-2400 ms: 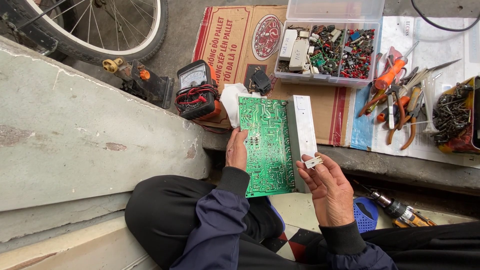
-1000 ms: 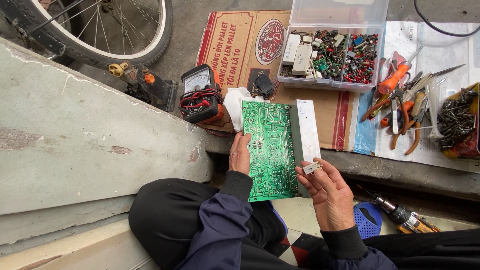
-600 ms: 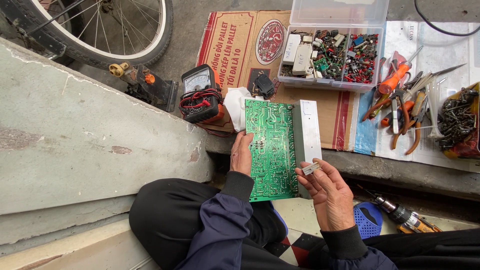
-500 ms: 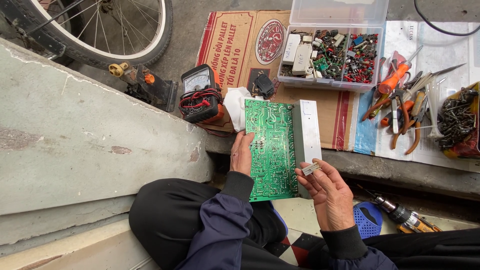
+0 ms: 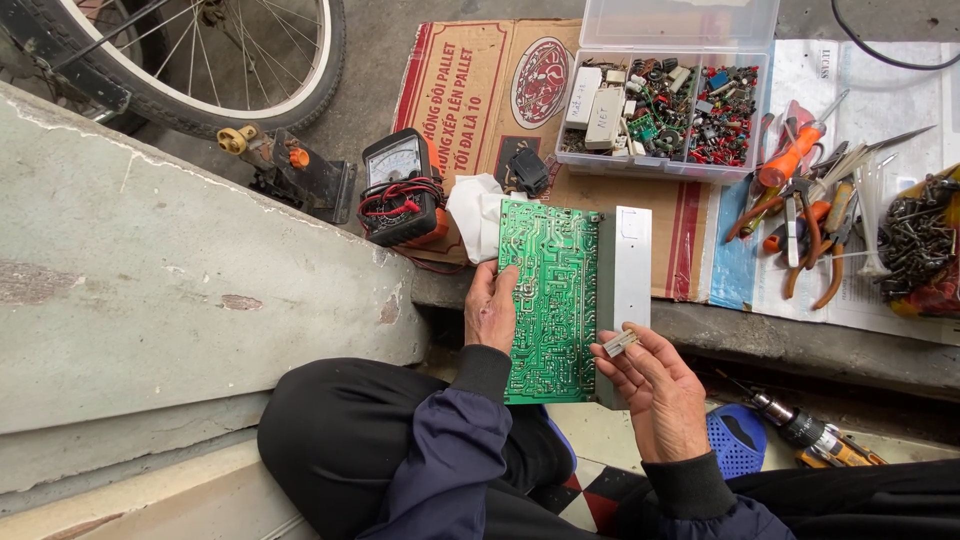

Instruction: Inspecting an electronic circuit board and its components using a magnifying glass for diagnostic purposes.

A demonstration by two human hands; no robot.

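Observation:
My left hand (image 5: 492, 310) grips the left edge of a green circuit board (image 5: 549, 285), solder side up, held upright over my lap. A white metal strip (image 5: 631, 266) runs along the board's right side. My right hand (image 5: 655, 385) is just right of the board's lower part and pinches a small pale rectangular component (image 5: 620, 343) between thumb and fingertips, close to the strip.
A clear compartment box of small electronic parts (image 5: 662, 100) sits on flattened cardboard (image 5: 470, 90). An analogue meter with red leads (image 5: 400, 185), a white cloth (image 5: 476, 212), pliers and screwdrivers (image 5: 800, 210), a drill (image 5: 815, 435), a bicycle wheel (image 5: 215, 60) and a concrete slab (image 5: 150, 290) surround me.
The view shifted slightly. The board and both hands have stayed almost still; my right hand keeps the small component beside the board's right edge.

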